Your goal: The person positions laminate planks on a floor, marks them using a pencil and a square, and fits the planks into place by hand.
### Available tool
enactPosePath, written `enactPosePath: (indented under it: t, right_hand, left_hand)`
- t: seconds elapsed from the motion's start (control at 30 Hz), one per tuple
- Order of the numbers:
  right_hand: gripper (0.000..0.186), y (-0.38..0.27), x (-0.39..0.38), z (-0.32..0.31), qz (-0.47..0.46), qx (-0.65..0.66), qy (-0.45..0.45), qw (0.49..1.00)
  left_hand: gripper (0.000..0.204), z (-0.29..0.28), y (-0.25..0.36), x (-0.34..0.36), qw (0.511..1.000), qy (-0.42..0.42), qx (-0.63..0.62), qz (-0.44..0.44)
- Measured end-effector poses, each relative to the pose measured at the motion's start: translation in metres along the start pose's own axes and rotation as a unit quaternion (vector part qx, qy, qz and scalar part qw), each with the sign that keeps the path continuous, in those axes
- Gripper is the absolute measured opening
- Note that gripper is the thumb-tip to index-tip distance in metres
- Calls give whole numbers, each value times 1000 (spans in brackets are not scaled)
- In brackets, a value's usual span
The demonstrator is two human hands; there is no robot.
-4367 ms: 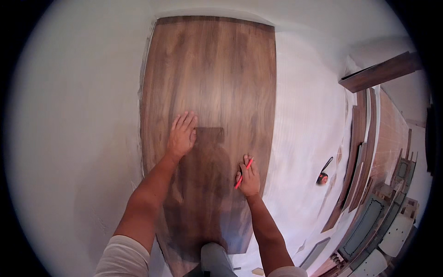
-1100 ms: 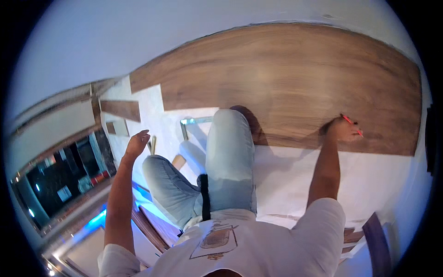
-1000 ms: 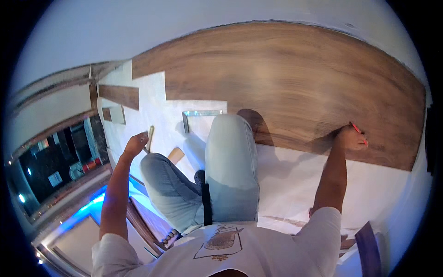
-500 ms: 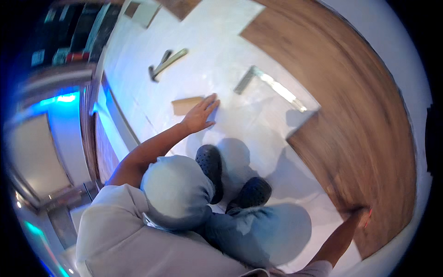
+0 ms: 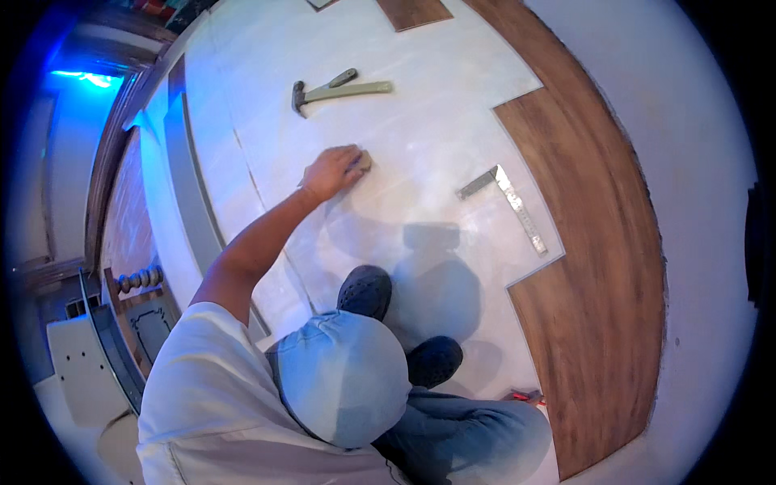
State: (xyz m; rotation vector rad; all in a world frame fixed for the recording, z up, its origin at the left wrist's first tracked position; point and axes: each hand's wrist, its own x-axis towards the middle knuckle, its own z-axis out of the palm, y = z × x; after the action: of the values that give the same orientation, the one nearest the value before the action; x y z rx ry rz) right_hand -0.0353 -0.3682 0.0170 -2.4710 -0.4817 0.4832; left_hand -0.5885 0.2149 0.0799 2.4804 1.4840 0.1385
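My left hand [image 5: 332, 172] is closed over a small tan block [image 5: 365, 160] on the pale floor covering; most of the block is hidden under my fingers. Beyond it lies a claw hammer [image 5: 347, 90] with a light handle, and a dark-handled tool [image 5: 343, 78] rests against it. To the right is a metal try square [image 5: 517, 208] with a dark stock. My right hand [image 5: 514, 395] is mostly hidden behind my right knee, with a small red object [image 5: 527, 396] showing at its fingers; its exact kind is not visible.
Wood-look planks [image 5: 590, 323] run along the right wall with a stepped edge. A loose plank piece [image 5: 414, 11] lies at the far end. A long grey strip [image 5: 190, 170] lies on the left, near furniture. My dark clogs [image 5: 365, 293] stand on the covering.
My left hand has gone from lying spread beside the tan block to closing over it. My right hand has come in from the planks to behind my knee. The view has turned.
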Motion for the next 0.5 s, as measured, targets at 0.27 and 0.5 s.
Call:
enactPosePath:
  t: [0.27, 0.5]
  right_hand:
    - [37, -41, -29, 22, -58, -100, -14, 993]
    - [31, -31, -71, -17, -206, -239, -19, 949]
  left_hand:
    - [41, -18, -77, 110, 984, 117, -14, -130]
    - [42, 36, -176, 129, 988, 89, 87, -96]
